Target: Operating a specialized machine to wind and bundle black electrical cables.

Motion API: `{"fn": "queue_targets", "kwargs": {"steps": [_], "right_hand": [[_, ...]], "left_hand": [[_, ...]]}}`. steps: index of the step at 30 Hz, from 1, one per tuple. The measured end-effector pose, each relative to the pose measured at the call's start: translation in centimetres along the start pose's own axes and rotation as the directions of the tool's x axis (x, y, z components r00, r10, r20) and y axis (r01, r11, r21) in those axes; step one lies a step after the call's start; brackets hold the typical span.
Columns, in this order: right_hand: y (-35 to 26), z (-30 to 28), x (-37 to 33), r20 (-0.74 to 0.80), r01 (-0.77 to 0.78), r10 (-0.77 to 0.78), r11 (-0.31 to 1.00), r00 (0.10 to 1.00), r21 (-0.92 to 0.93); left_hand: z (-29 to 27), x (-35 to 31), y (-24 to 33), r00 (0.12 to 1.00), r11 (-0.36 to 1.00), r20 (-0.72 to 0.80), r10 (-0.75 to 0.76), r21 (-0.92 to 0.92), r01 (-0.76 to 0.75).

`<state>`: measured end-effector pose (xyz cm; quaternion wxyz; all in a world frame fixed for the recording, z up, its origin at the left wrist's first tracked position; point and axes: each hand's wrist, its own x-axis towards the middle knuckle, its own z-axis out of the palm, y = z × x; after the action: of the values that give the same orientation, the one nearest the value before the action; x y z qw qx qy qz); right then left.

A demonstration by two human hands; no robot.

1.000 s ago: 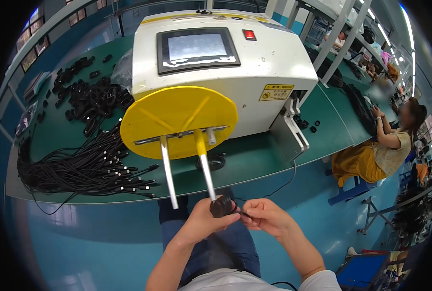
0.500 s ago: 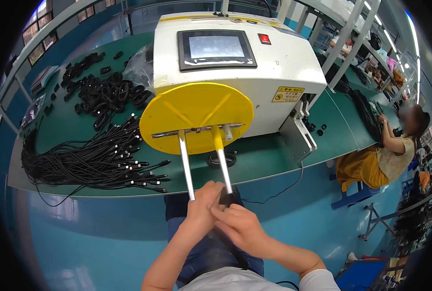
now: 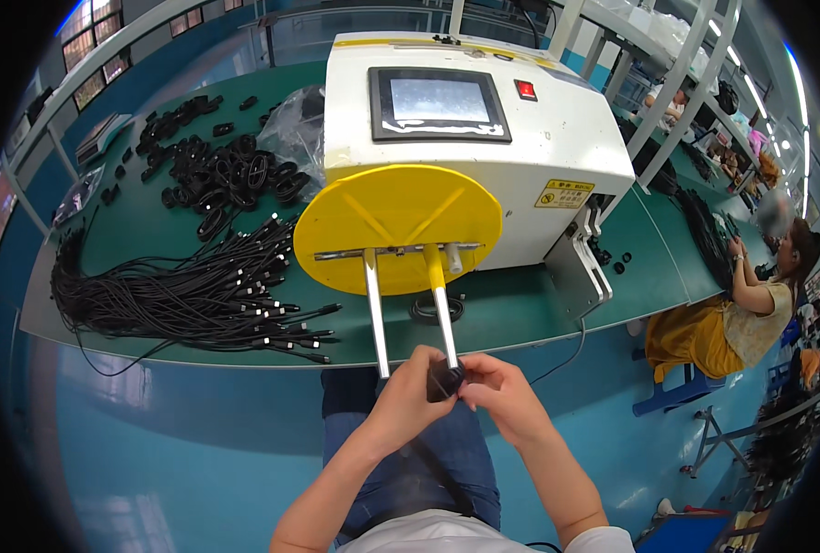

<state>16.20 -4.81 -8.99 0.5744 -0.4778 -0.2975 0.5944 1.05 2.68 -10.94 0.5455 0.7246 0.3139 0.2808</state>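
Note:
A small bundle of black cable (image 3: 444, 380) sits between my hands, just below the tip of the winder's right metal rod. My left hand (image 3: 406, 398) is closed round the bundle's left side. On its right edge, the fingers of my right hand (image 3: 507, 392) are bent in and pinch it; part of the grip is hidden. Above my hands stands the white winding machine (image 3: 428, 158) with a yellow disc (image 3: 355, 207). Two metal rods stick out from the disc toward me. Behind them a coiled cable (image 3: 438, 310) lies on the table.
Loose black cables (image 3: 180, 300) with pale connectors lie at the left of the green table (image 3: 521, 309). Beyond them is a heap of coiled cables (image 3: 230, 175) next to a clear plastic bag (image 3: 297, 134). A co-worker (image 3: 760, 295) sits at the right, handling black cables.
My hands have come apart a little, with the right one further right, and the black bundle now shows between them. The whole view has shifted slightly.

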Motion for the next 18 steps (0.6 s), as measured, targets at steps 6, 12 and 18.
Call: {"fn": "queue_targets", "kwargs": {"steps": [6,12,18], "right_hand": [[0.0,0.5,0.3,-0.038,-0.057,0.062,0.993,0.997,0.108],[-0.8,-0.7,-0.2,-0.092,-0.034,0.062,0.959,0.994,0.283],[-1.5,-1.9,-0.6,0.019,-0.137,0.137,0.968,0.99,0.209]], "left_hand": [[0.1,-0.5,0.6,0.999,1.0,-0.033,-0.029,-0.014,0.028],[-1.6,-0.7,1.3,0.977,0.948,0.209,0.04,-0.316,0.029],[-3.6,0.1,1.6,0.883,0.941,0.464,0.07,-0.325,0.096]]}}
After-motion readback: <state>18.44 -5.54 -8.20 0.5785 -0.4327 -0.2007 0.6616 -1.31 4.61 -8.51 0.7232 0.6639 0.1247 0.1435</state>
